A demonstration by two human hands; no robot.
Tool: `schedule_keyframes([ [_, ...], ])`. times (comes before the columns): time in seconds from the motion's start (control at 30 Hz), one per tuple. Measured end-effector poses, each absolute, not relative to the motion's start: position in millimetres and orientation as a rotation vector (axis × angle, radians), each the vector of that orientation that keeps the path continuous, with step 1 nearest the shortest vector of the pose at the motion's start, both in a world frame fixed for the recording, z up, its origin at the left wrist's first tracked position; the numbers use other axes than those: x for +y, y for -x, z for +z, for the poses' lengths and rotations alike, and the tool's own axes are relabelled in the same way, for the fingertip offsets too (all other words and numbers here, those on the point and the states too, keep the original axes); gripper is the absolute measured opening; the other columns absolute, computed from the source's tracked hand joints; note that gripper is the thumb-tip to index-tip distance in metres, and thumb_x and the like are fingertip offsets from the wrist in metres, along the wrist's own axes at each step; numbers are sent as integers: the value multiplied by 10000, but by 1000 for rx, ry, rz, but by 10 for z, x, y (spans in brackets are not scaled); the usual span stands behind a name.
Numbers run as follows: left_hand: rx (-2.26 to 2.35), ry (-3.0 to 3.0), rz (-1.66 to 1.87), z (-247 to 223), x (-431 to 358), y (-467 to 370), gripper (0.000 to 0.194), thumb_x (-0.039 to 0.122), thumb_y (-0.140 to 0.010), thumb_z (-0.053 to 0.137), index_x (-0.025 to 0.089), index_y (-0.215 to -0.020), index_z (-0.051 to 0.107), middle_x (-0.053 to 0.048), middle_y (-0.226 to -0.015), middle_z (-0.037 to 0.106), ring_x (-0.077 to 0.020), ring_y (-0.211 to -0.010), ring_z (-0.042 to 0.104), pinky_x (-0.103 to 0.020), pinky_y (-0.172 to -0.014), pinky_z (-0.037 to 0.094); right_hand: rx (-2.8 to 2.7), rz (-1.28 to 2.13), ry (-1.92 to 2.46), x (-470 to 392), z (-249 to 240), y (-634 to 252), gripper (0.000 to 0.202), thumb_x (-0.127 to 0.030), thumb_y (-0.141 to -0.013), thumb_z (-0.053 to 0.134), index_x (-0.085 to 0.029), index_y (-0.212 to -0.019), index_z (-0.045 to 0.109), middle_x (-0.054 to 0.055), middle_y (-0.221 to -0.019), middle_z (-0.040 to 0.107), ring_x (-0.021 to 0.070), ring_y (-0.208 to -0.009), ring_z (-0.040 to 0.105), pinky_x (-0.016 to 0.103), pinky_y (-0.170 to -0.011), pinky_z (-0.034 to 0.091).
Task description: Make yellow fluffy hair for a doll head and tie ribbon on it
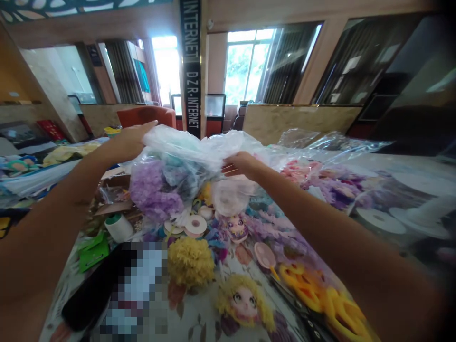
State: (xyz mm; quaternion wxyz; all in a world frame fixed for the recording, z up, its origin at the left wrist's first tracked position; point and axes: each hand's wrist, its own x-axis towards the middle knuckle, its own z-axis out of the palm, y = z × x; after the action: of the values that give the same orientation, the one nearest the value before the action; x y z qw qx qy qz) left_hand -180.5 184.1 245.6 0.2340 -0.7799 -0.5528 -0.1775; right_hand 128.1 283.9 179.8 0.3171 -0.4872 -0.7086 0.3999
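Observation:
Both arms reach out over a crowded table to a clear plastic bag (178, 142). My left hand (142, 135) is at the bag's left upper edge, its fingers partly hidden by plastic. On the bag's right side, my right hand (240, 165) has its fingers bent against the film; what they grip is hard to make out. Purple fluffy material (155, 187) shows through the bag below my left hand. Nearer to me lie a yellow pompom (191, 262) and a doll head with yellow hair (244, 300). Another doll head (235, 227) sits below my right hand.
Orange-handled scissors (306, 285) lie at the front right, beside a pink oval piece (265, 255). At left are a thread cone (119, 228), a green packet (93, 251), an open cardboard box (116, 180) and a black object (96, 287). Ribbon spools (381, 221) stand at right.

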Motion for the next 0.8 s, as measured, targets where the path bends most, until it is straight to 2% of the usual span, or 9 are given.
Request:
schedule_keyframes([
  [0.1, -1481, 2132, -590, 2354, 1479, 1590, 450, 157, -924, 343, 113, -1362, 437, -112, -1325, 553, -191, -1196, 506, -399, -1045, 382, -1693, 873, 1259, 2753, 1940, -1493, 141, -47, -831, 477, -110, -898, 584, 113, -905, 666, 165, -818, 662, 333, -776, 559],
  [0.2, -1369, 2165, -620, 2124, 1212, 1334, 397, 172, -926, 365, 155, -1290, 523, -107, -1296, 571, -198, -1202, 503, -410, -1047, 390, -1615, 350, 939, 2484, 2090, -1499, 276, -105, -837, 478, -183, -1088, 562, 90, -1085, 632, 171, -1006, 603, 350, -907, 493],
  [0.3, -1159, 2263, -580, 1893, 1015, 1056, 290, 164, -922, 386, 203, -1053, 642, -76, -1240, 614, -221, -1225, 497, -492, -1077, 345, -2117, 109, 492, 2128, 2106, -1313, 446, -289, -808, 595, -212, -1240, 519, 93, -1243, 584, 217, -1127, 547, 399, -965, 454],
  [0.4, -987, 2364, -499, 1751, 830, 798, 268, 129, -914, 383, 206, -861, 634, -59, -1110, 674, -201, -1177, 544, -491, -1118, 296, -2624, 8, 470, 1950, 1929, -1109, 659, -400, -693, 721, -192, -1284, 519, 117, -1270, 587, 291, -1156, 532, 450, -968, 432],
  [0.47, -925, 2400, -496, 1692, 729, 685, 286, 131, -916, 371, 193, -754, 599, -62, -927, 699, -186, -1027, 619, -440, -1070, 380, -2871, 90, 639, 1989, 1761, -1048, 397, -330, -729, 691, -199, -1102, 651, 91, -1043, 697, 259, -947, 632, 378, -820, 493],
  [0.53, -933, 2437, -433, 1633, 665, 639, 299, 163, -917, 370, 194, -689, 562, -43, -706, 665, -176, -740, 652, -369, -834, 533, -3016, 156, 712, 2112, 1622, -1061, 149, -192, -776, 598, -211, -863, 718, 66, -848, 723, 212, -767, 648, 324, -693, 487],
  [0.63, -1163, 2452, -161, 1533, 626, 696, 227, 251, -895, 425, 198, -754, 595, -23, -549, 615, -198, -483, 594, -315, -466, 483, -3020, 117, 757, 2285, 1546, -1160, 213, -115, -758, 548, -231, -783, 724, 58, -803, 722, 207, -713, 636, 333, -659, 472],
  [0.73, -1524, 2436, 144, 1500, 600, 875, 226, 374, -793, 576, 216, -933, 654, -54, -616, 682, -265, -555, 658, -340, -471, 486, -3017, 140, 830, 2253, 1589, -1218, 279, -147, -727, 600, -250, -956, 722, 40, -841, 731, 209, -719, 642, 333, -659, 485],
  [0.8, -1689, 2473, 301, 1582, 582, 1038, 492, 432, -645, 705, 265, -1104, 643, -62, -721, 726, -291, -621, 682, -361, -521, 513, -3028, 231, 758, 2091, 1610, -1156, 353, -167, -734, 598, -276, -1054, 698, 9, -873, 739, 187, -746, 655, 304, -688, 493],
])
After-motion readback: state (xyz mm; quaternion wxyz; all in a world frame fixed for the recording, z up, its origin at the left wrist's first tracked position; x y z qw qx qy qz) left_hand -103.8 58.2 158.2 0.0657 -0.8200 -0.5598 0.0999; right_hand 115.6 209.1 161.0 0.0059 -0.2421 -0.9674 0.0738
